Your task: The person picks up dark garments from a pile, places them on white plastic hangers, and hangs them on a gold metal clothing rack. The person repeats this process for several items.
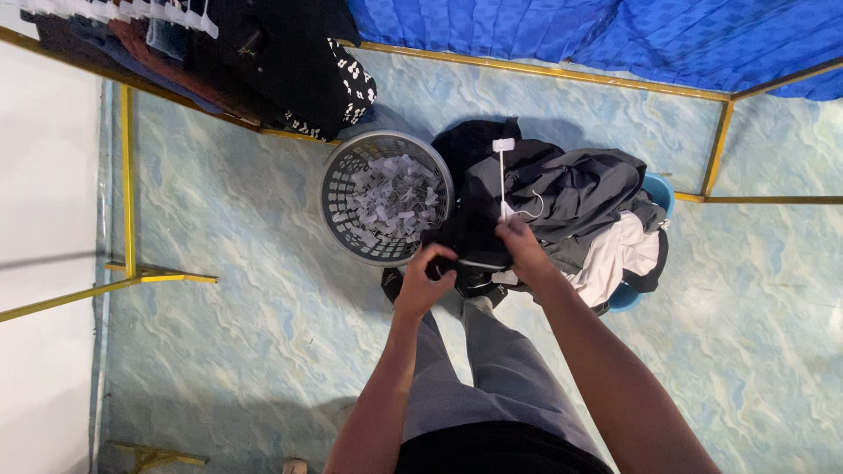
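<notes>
Hanger (pixel 501 175), white plastic, stands nearly straight up-frame from my right hand (pixel 520 244): long axis runs top to bottom of the view, flat clip end away from me, wire hook curling out just right of the fingers. Right hand is closed round its lower end. Left hand (pixel 425 279) is curled tight on a black garment (pixel 474 250) that bunches between both hands; hands are close together, not touching as far as I can see.

Location: hanger and garment sit over the near edge of a clothes pile (pixel 571 197), just right of the grey basket (pixel 386 197).

Counts:
- 1 hanger in hand
- 1 round grey mesh basket, filled with many small white tags, too many and too small to count
- 1 blue tub (pixel 657 189) under the pile, only its rim shows
- 2 hands, both mine

Hard to make out: the pile is dark grey, black and white pieces tangled, can't separate how many. Hanger's bottom part is hidden in my fist. Garment type unclear. Hanging clothes (pixel 263 53) on the yellow rail (pixel 127 175) top left are cut off by the frame. Blue cloth (pixel 571 35) top right also cropped. My feet are mostly covered by the garment and my grey trousers (pixel 492 369).
</notes>
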